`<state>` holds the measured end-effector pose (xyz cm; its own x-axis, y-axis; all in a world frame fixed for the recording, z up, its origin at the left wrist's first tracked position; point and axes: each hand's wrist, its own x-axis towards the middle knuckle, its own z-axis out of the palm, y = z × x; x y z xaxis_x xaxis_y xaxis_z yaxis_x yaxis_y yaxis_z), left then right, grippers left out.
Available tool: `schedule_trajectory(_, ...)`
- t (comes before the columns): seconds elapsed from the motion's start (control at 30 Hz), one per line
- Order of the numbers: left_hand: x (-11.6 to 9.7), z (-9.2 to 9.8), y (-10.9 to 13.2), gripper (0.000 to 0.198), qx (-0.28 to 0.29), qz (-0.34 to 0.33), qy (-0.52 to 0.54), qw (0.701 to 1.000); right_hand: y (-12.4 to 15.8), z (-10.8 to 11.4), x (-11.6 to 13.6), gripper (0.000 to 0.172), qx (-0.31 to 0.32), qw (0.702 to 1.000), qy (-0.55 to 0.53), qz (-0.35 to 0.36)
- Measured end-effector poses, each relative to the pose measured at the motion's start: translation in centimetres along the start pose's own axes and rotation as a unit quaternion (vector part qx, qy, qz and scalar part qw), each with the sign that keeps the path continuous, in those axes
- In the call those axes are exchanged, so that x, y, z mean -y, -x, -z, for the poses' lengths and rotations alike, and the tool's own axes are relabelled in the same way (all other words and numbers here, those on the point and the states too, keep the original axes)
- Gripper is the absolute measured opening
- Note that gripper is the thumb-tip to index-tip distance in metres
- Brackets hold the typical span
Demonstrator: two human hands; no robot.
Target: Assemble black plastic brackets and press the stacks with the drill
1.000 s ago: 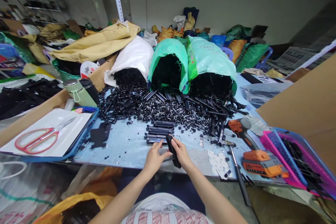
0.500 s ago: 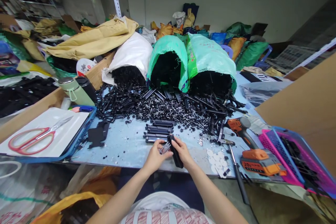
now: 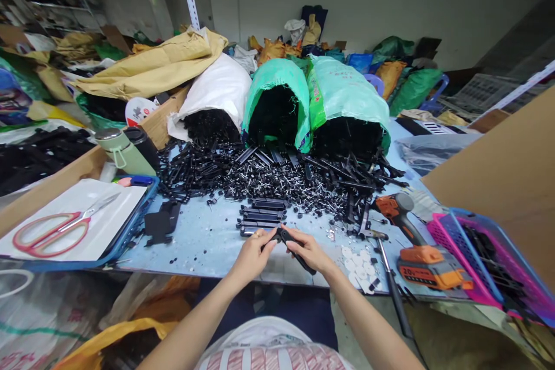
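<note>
My right hand grips a long black plastic strip that slants down to the right over the near table edge. My left hand pinches a small black part against the strip's upper end. Just beyond my fingers lies a neat row of finished black strips on the blue table. Behind them spreads a big heap of loose black plastic parts.
Three sacks of black parts lie open at the back. An orange cordless drill and white discs sit at right, beside a pink-and-blue basket. Red scissors rest on a tray at left, near a green flask.
The strip has tilted from nearly upright to slanting right. My left hand has closed its fingers on the strip's upper end with a small part.
</note>
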<state>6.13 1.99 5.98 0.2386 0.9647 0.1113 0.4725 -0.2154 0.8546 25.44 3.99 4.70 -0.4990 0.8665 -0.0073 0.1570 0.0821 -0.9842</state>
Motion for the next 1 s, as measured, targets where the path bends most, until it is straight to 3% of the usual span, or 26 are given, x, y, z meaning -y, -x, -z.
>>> schedule_trajectory(0.13,-0.9,-0.5,0.0,0.034,-0.038,0.012,0.036,0.999,0.0,0.3,1.0,0.048,0.007,0.995,0.085,0.043)
schedule_trajectory(0.33,-3.7,-2.4,-0.2,0.036,-0.19,0.034,0.16,0.968,0.2,-3.1,1.9,0.048,-0.155,0.986,0.027,0.056)
schedule_trajectory(0.5,-3.3,-1.6,-0.7,0.033,-0.151,-0.027,0.152,0.977,0.4,-4.1,1.8,0.05,-0.187,0.979,0.042,0.072)
schedule_trajectory(0.67,-1.8,-0.6,-1.3,0.033,-0.083,-0.008,0.134,0.987,0.5,-5.3,0.5,0.047,-0.219,0.973,0.026,0.067)
schedule_trajectory(0.77,-1.3,-0.8,-1.2,0.033,-0.092,-0.01,0.128,0.987,0.4,-6.4,-0.2,0.046,-0.244,0.968,0.019,0.057)
schedule_trajectory(0.87,-0.3,-1.7,-0.5,0.038,-0.117,0.041,0.134,0.983,-0.1,-6.4,-0.4,0.047,-0.209,0.976,0.04,0.051)
schedule_trajectory(0.93,1.0,-2.8,0.3,0.046,-0.123,0.12,0.161,0.972,-0.7,-5.0,-0.4,0.045,-0.121,0.986,0.1,0.05)
schedule_trajectory(1.0,2.7,-3.9,1.5,0.055,-0.131,0.192,0.199,0.952,-1.8,-2.4,-0.2,0.04,-0.048,0.977,0.204,0.048)
